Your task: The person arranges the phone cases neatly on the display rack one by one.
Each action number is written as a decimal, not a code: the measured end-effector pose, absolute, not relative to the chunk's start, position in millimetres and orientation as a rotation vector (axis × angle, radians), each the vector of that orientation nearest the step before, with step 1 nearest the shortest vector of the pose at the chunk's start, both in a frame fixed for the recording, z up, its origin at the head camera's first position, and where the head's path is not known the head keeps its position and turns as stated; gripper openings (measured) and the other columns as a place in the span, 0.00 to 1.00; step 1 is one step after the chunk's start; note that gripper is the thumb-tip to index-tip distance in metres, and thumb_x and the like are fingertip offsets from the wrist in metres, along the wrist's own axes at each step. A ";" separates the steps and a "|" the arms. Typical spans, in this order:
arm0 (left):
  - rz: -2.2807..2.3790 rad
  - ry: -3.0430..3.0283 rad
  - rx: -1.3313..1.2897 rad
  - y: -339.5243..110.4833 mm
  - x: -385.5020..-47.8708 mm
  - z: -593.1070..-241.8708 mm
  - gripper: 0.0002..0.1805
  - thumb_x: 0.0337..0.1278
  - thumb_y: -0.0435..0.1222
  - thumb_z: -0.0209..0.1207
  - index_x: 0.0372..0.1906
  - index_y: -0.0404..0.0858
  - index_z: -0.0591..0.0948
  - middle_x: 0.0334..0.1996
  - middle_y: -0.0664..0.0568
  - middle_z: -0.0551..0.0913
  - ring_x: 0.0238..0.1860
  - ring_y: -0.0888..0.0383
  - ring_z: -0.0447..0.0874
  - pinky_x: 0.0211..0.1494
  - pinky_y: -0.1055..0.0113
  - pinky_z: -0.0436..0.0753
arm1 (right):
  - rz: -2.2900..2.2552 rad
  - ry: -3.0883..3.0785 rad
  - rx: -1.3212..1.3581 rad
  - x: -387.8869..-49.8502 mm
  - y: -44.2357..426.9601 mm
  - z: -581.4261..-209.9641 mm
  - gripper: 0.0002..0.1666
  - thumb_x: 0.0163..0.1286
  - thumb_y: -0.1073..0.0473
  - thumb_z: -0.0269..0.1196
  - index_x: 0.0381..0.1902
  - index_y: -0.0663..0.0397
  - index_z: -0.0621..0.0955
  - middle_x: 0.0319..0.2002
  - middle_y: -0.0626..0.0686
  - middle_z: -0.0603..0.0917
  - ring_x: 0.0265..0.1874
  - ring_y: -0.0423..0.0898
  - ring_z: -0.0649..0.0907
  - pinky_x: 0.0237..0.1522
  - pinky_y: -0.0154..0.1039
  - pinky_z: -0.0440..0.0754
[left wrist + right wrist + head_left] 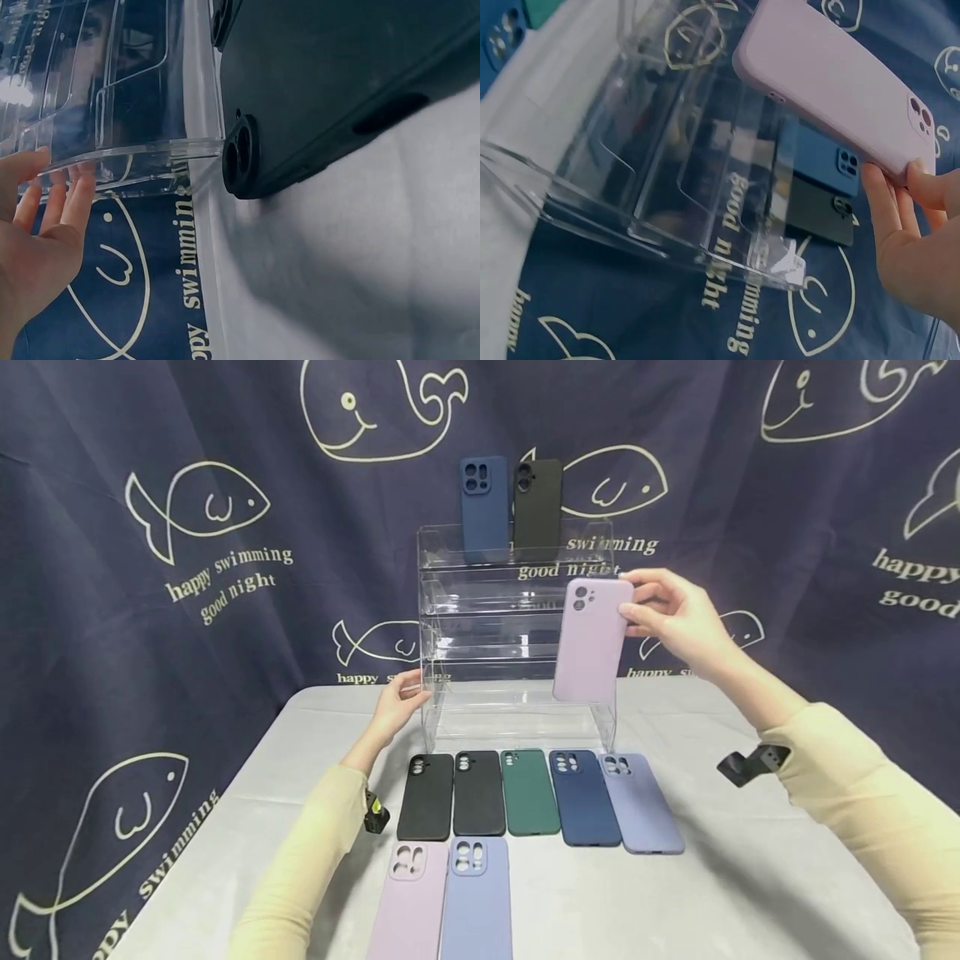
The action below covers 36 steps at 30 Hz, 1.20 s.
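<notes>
In the head view my right hand [678,614] pinches a light purple phone case [592,643] by its upper right edge. The case hangs upright in front of the right part of a clear tiered display rack [517,672]. My left hand [45,247] holds the rack's left side edge, thumb on one side and fingers on the other. A blue phone case [485,514] and a black phone case [537,514] stand side by side on the rack's top tier. From the right wrist, the purple case [840,82] shows close up, gripped near its camera cutout.
A row on the white table [255,860] holds two black cases [425,797], a green case [531,793], a dark blue case [587,802] and a periwinkle case [645,806]. Nearer lie a pink-purple case [410,910] and another periwinkle case [477,910]. A dark blue patterned curtain [225,710] hangs behind.
</notes>
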<state>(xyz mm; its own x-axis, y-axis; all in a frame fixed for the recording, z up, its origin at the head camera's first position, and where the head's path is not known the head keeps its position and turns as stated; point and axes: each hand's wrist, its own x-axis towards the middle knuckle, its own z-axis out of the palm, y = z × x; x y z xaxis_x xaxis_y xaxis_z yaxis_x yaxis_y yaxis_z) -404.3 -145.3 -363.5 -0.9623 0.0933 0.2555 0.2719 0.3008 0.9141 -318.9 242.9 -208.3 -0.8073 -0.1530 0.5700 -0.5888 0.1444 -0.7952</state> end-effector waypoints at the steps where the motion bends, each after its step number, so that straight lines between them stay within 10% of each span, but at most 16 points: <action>1: -1.732 -2.409 -0.348 -145.7 -404.5 -363.9 0.29 0.59 0.33 0.59 0.65 0.32 0.66 0.63 0.36 0.69 0.61 0.40 0.71 0.62 0.49 0.75 | 1.710 -2.058 0.706 -321.4 242.7 -204.4 0.20 0.61 0.71 0.63 0.51 0.53 0.78 0.33 0.46 0.81 0.31 0.36 0.84 0.34 0.31 0.86; 36: -1.747 -2.384 -0.454 -153.6 -413.1 -377.6 0.30 0.60 0.33 0.58 0.66 0.32 0.64 0.62 0.35 0.70 0.57 0.40 0.75 0.60 0.50 0.77 | 1.584 -1.959 0.311 -431.9 205.4 -142.6 0.24 0.60 0.69 0.62 0.56 0.58 0.76 0.30 0.43 0.76 0.28 0.33 0.81 0.31 0.25 0.85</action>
<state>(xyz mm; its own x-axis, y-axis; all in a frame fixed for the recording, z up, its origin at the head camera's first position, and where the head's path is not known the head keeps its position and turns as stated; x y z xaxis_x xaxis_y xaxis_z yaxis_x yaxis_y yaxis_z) -413.1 -153.6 -377.6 -0.9427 0.1525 0.2967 0.3289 0.2752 0.9034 -431.9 205.4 -142.6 -0.7961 0.1815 0.5773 -0.5264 0.2628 -0.8086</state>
